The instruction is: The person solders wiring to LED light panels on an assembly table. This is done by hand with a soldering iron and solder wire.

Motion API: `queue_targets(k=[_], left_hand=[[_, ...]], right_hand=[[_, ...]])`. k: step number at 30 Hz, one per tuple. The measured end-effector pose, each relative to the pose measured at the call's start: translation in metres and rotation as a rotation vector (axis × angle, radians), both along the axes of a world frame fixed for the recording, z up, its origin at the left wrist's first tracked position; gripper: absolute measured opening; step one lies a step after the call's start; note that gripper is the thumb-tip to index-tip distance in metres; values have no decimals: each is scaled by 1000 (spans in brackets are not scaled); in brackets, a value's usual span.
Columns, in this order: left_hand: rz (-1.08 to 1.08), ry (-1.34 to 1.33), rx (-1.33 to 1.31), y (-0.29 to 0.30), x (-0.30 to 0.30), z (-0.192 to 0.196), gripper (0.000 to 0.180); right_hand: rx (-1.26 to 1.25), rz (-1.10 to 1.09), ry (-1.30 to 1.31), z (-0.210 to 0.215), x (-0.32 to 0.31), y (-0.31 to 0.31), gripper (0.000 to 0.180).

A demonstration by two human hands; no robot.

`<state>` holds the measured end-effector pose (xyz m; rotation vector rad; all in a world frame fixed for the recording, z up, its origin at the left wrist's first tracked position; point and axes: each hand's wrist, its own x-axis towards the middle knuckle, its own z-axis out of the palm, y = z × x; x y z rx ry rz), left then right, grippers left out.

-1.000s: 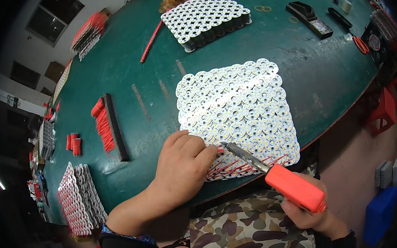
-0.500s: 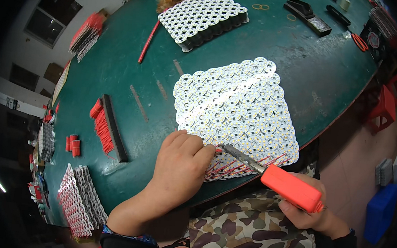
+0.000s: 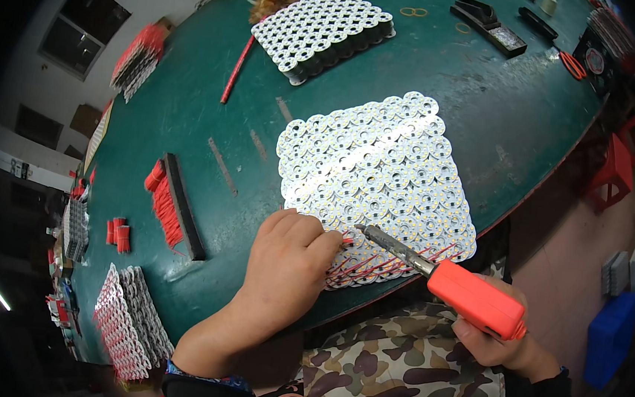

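A white panel of joined round LED boards point(image 3: 387, 167) lies on the green table before me. Short red wires point(image 3: 379, 264) run along its near rows. My left hand point(image 3: 291, 252) rests on the panel's near left corner, its fingers pinched together on a red wire whose end shows by the fingertips. In my right hand point(image 3: 497, 336) is a soldering iron point(image 3: 474, 297) with a red handle. Its dark tip points left and hovers by the panel, close to my left fingers; whether it touches the board, I cannot tell.
Beyond the panel stands a stack of similar white boards point(image 3: 323, 31). To the left, a dark holder point(image 3: 182, 206) carries red wires, with wire bundles point(image 3: 117, 233) beside it. Wired panels point(image 3: 133, 318) stand at the lower left. A black open case point(image 3: 491, 27) lies far right.
The soldering iron has drawn back slightly to the right, its tip farther from my left fingers. My left hand stays nearly in place.
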<state>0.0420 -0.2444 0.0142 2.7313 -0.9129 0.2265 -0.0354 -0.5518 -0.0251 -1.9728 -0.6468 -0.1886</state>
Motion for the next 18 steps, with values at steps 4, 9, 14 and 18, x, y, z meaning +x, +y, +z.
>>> queue_targets(k=[4, 9, 14, 18], left_hand=[[20, 32, -84, 2, 0, 1, 22], [18, -39, -106, 1, -2, 4, 20], [-18, -106, -50, -2, -8, -2, 26], [-16, -108, -6, -4, -9, -3, 26]], right_hand=[[-47, -15, -59, 1, -2, -3, 56], [-29, -7, 30, -4, -8, -11, 57], [-32, -11, 49, -4, -10, -12, 59], [-19, 0, -20, 0, -4, -8, 59]])
